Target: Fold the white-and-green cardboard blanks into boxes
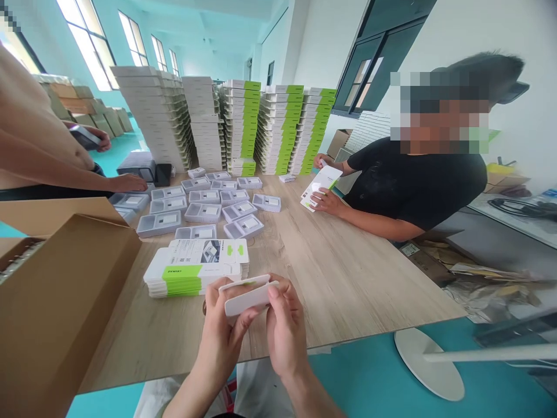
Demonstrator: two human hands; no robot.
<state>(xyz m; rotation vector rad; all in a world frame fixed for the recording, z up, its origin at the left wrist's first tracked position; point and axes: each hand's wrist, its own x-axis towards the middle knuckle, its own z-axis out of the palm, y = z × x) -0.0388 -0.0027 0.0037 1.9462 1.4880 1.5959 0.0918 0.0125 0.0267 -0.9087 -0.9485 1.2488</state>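
Pinching from both sides, my fingers [274, 296] are closed on a white card package [249, 297], which sits in the air just above the table, touching nothing else. My left thumb [238, 321] presses along its lower edge, and my left hand [220, 328] and right hand [285, 331] both grasp it. A sliver of green shows along the upper edge, but from here I cannot tell whether this is one folded piece or two. If it is two, a slackened pinch could let them slip apart and fall onto the tabletop.

Just beyond my left hand sits a loose stack of white boxes with lime-green bands [185, 273], and a stray knuckle or elbow could slide its top boxes out of line. Past it, grey compartmented trays [200, 212] lie close together on the pale wood-grain table [348, 278], where a careless sweep could knock them into one another. A brown corrugated carton [65, 296] stands open at the left, crowding that side.

Across the table, a co-worker's hand [324, 203] holds a white-and-green box [321, 187], while another person's hand [128, 183] lies near the trays. Tall, narrow towers of boxes [241, 125] rise at the far end, and a hard bump to the table could set them swaying.
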